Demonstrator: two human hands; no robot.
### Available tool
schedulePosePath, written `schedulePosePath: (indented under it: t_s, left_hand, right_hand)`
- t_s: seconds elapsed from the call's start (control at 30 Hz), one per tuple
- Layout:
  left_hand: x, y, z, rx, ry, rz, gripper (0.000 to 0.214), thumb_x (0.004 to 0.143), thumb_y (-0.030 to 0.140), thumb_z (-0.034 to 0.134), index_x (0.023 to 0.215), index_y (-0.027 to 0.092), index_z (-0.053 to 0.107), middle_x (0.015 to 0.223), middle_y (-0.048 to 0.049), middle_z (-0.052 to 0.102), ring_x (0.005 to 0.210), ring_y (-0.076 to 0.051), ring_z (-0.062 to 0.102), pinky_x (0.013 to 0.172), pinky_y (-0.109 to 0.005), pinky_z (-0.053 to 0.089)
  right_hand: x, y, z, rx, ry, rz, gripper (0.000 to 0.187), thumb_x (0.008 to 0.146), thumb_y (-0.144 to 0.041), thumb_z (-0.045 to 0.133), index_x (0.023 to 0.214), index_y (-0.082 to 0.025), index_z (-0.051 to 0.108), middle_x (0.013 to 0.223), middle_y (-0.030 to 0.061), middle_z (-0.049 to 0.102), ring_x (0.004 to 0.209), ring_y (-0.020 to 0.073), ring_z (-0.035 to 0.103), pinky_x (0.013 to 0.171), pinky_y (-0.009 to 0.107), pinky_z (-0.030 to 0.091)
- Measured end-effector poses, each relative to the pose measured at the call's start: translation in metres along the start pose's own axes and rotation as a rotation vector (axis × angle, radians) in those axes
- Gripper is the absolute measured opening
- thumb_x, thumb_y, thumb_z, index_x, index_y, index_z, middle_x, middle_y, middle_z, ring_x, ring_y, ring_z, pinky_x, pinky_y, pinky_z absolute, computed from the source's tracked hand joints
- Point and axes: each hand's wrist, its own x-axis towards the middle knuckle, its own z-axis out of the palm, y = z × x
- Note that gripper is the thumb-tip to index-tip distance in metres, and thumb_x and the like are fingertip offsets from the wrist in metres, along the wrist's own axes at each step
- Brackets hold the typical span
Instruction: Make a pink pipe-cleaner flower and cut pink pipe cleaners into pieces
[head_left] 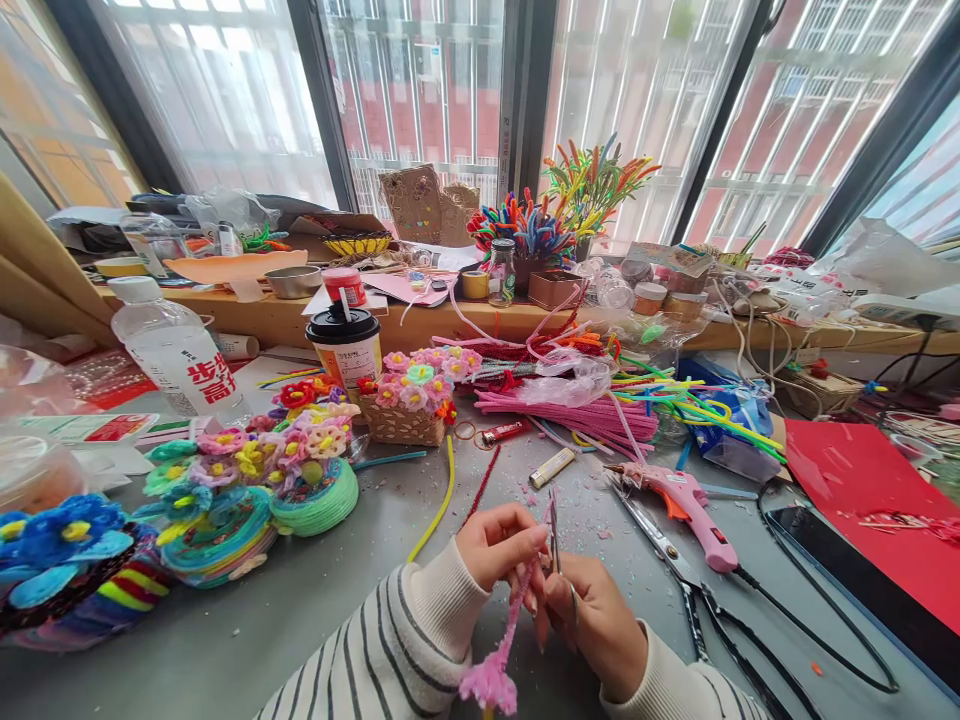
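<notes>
My left hand (499,545) is closed on a pink pipe cleaner (504,640), pinching its upper part; its fluffy curled end hangs down toward me at the bottom of the view. My right hand (592,620) is closed around a thin metal tool (555,535), tweezers or small pliers, whose tip touches the pipe cleaner between my fingers. Both hands meet just above the grey table (337,590), near its front edge. Striped sleeves cover both wrists.
A pink glue gun (686,505) and scissors (660,545) lie right of my hands. Pipe-cleaner flower baskets (247,490) stand at left, a woven basket (409,405), a lidded cup (345,345) and a bottle (176,350) behind. Pink pipe cleaner bundles (570,410) and red paper (862,480) lie right.
</notes>
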Motion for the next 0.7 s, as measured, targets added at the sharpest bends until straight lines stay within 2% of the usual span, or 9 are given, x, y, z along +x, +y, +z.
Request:
schedulePosePath:
  t_s: [0.13,0.27,0.5,0.7]
  left_hand:
    - [0.0,0.0,0.001,-0.011,0.003,-0.028,0.026,0.058,0.035,0.059,0.059,0.012,0.046,0.04,0.0034,0.056,0.029,-0.006,0.048,0.03,-0.014,0.031]
    - [0.0,-0.002,0.0,0.013,-0.053,-0.055,0.025,0.059,0.034,0.059,0.061,0.012,0.047,0.044,0.0018,0.058,0.032,-0.008,0.05,0.032,-0.016,0.033]
    - [-0.002,-0.006,-0.001,0.088,-0.179,-0.097,0.028,0.061,0.038,0.055,0.063,0.01,0.053,0.046,-0.0015,0.057,0.037,-0.009,0.052,0.035,-0.017,0.034]
    - [0.0,-0.013,-0.003,0.156,-0.13,-0.081,0.03,0.053,0.038,0.061,0.055,0.009,0.056,0.047,-0.001,0.055,0.037,-0.005,0.045,0.038,-0.016,0.032]
  right_hand:
    - [-0.001,0.005,-0.002,-0.014,0.031,-0.016,0.056,0.072,-0.057,0.027,0.043,-0.014,0.049,0.042,-0.0013,0.041,0.039,0.0068,0.034,0.039,0.018,0.025]
    - [-0.001,0.008,-0.004,0.042,0.05,0.024,0.057,0.071,-0.059,0.025,0.043,-0.014,0.047,0.044,-0.0006,0.044,0.037,0.0066,0.034,0.037,0.019,0.025]
    - [0.001,0.0,-0.011,0.11,0.204,0.075,0.059,0.064,-0.065,0.028,0.039,-0.014,0.043,0.036,-0.0031,0.036,0.03,0.0043,0.026,0.032,0.019,0.018]
    - [0.002,0.0,-0.017,0.095,0.234,0.103,0.064,0.064,-0.066,0.026,0.035,-0.014,0.047,0.033,-0.0038,0.032,0.029,0.004,0.026,0.033,0.02,0.022]
